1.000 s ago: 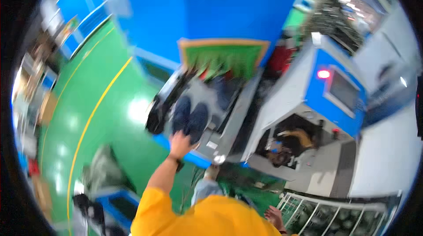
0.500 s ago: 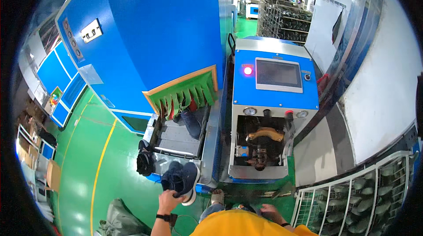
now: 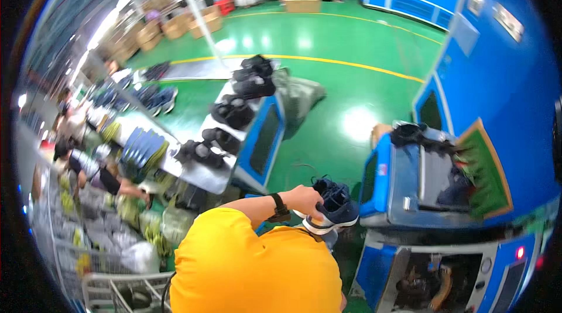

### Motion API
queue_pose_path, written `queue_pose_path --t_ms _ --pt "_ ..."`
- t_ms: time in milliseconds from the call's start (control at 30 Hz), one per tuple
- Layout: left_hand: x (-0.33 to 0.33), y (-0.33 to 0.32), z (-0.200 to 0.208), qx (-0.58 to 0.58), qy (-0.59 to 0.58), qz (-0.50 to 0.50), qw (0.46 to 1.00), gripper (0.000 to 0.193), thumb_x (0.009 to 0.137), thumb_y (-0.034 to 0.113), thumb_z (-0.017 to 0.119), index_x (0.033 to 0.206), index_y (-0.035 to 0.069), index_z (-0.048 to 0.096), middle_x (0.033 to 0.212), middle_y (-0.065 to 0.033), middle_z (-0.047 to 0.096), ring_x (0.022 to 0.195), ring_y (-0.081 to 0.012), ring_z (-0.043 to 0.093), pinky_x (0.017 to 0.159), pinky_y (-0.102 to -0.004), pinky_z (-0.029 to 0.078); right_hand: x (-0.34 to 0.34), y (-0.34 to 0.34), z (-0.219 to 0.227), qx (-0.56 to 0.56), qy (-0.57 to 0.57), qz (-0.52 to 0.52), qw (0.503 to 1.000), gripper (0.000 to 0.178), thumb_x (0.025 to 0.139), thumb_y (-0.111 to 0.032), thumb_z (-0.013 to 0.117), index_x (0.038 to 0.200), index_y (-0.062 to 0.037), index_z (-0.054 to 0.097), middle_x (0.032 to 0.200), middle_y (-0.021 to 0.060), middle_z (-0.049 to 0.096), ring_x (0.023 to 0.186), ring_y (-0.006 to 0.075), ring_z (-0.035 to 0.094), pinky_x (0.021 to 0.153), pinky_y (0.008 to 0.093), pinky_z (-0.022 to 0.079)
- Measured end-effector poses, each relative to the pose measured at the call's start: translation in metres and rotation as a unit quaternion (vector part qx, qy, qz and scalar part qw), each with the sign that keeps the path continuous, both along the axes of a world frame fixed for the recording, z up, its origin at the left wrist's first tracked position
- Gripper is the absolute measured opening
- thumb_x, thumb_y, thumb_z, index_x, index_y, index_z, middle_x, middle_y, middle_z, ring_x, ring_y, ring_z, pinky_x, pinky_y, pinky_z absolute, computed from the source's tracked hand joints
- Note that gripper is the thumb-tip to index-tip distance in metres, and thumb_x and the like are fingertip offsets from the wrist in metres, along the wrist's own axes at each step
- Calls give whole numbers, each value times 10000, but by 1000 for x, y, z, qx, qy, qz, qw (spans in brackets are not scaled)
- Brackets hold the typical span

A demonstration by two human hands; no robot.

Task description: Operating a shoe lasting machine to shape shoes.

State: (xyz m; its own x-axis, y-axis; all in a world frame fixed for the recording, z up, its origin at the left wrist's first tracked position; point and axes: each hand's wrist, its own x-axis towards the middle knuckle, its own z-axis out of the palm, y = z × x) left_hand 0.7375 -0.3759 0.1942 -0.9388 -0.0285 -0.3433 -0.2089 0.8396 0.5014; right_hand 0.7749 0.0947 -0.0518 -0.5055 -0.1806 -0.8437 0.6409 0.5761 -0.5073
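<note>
My left hand (image 3: 305, 200) is closed on the heel side of navy sneakers (image 3: 341, 209) with white soles, held in front of my body. They seem to be a pair, one largely hidden behind my fingers and the other shoe. A dark band circles my left wrist. To the right of the sneakers, a conveyor machine (image 3: 383, 181) carries a dark shoe (image 3: 407, 134) on its near end, and a navy shoe (image 3: 453, 189) lies by its green flap curtain (image 3: 487, 174). My right hand is out of sight beyond my yellow shirt.
On the left, a white-topped table (image 3: 202, 179) bears several black shoes (image 3: 233, 112). Behind it stands a grey-green sack (image 3: 295, 99). A person (image 3: 96, 172) works at far left near stacked shoe parts (image 3: 143, 148). A pressing machine (image 3: 436, 281) is at lower right, a wire cart (image 3: 111, 278) at lower left.
My view has swung left, so the machines now appear at right and the shoe table has come into sight. The sneakers remain in my left hand; my right hand has left the picture.
</note>
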Motion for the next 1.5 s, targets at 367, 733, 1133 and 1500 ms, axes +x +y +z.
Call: queue_pose_path --t_ms 367,733,1133,1500 --pt "172 -167 68 -116 129 310 935 579 720 521 826 979 12 735 981 -206 702 975 -369 670 842 -445 529 -40 -41 14 -6 55 128 990 450 843 -208 653 1236 12 660 777 82 637 675 160 603 609 330 481" --pt "287 -379 124 -409 188 726 520 273 938 312 618 983 59 708 913 -179 692 885 -394 651 798 -529 502 -55 33 4 36 96 42 994 373 846 -142 624 1180 14 679 704 50 576 621 120 560 551 310 448" --pt "-32 -156 4 -158 298 215 917 89 896 84 646 939 11 672 911 -168 681 831 -360 667 742 -423 533 -213 -30 279 38 550 -147 821 178 972 -53 600 1099 38 686 979 109 734 876 190 685 826 322 536" --pt "-439 138 -148 72 63 -225 970 395 899 259 657 1249 80 623 1108 -197 694 1027 -415 655 881 -507 537 -390 37 355 611 665 -69 425 656 946 -374 658 1432 31 483 1503 209 482 1407 374 437 1144 506 318"
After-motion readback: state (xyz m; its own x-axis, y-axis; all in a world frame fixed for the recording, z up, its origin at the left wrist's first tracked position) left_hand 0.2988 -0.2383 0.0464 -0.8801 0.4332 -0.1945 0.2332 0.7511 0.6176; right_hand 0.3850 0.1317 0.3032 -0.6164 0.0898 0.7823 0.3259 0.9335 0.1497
